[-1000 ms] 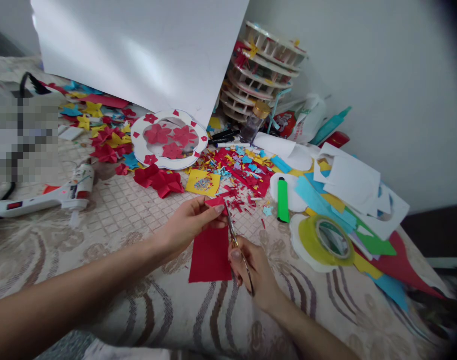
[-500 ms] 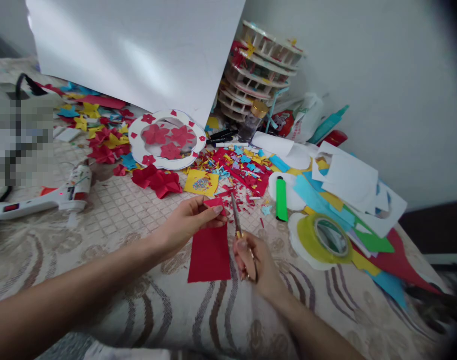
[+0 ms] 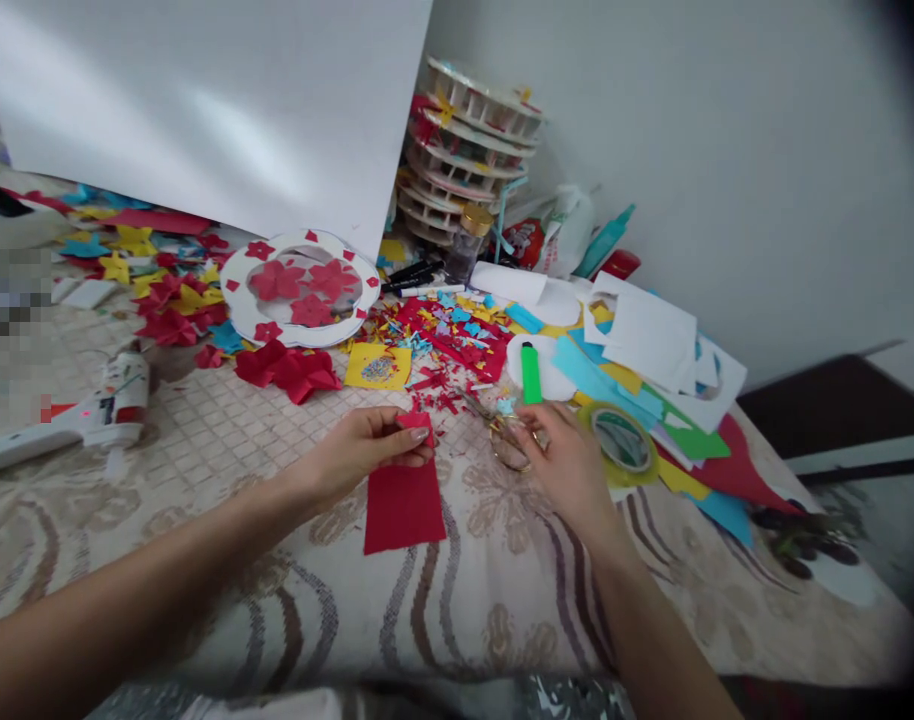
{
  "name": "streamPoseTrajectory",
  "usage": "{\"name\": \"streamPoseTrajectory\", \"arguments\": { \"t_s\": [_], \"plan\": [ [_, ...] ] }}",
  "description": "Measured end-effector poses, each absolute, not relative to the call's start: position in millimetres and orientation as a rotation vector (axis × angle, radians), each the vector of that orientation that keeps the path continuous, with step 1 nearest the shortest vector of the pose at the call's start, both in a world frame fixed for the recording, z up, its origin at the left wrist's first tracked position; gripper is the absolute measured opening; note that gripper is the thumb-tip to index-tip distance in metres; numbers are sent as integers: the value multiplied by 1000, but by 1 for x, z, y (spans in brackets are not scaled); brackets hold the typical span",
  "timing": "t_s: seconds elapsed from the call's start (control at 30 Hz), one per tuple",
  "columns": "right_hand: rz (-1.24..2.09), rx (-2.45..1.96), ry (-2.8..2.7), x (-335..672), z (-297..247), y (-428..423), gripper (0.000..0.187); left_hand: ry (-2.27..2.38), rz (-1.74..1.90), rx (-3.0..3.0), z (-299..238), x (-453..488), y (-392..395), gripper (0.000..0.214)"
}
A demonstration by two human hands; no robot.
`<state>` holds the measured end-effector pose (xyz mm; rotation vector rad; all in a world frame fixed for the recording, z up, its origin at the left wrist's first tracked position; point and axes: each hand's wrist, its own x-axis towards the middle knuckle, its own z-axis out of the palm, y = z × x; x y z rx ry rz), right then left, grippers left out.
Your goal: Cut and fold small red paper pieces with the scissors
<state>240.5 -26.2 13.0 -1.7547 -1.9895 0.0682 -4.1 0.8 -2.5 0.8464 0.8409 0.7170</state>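
Toward the table's (image 3: 494, 590) near edge lies a plain red strip (image 3: 404, 515), apparently uncut. Beyond, the left hand (image 3: 386, 440) pinches a small red piece (image 3: 418, 420), seemingly unfinished; the right hand's (image 3: 566, 450) fingers curl at the scissors (image 3: 511, 445), grip unclear. Farther back, red flowers (image 3: 299, 372) look already cut, beside scraps (image 3: 472, 330).

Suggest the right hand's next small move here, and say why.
Probably let go of the scissors and bring the right hand to the small red piece: the scissors seem to lie on the cloth, and the left hand alone pinches that piece.
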Motion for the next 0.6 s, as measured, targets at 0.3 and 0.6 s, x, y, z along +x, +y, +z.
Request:
{"name": "streamPoseTrajectory", "arguments": {
  "t_s": [0.3,0.6],
  "plan": [
    [1130,-1315,-1673,191,18,0,29,787,685,943,-5,-5,0,24],
    [1136,-1207,-1706,170,8,-16,17,858,674,1173,-8,-5,-1,28]
  ]
}}
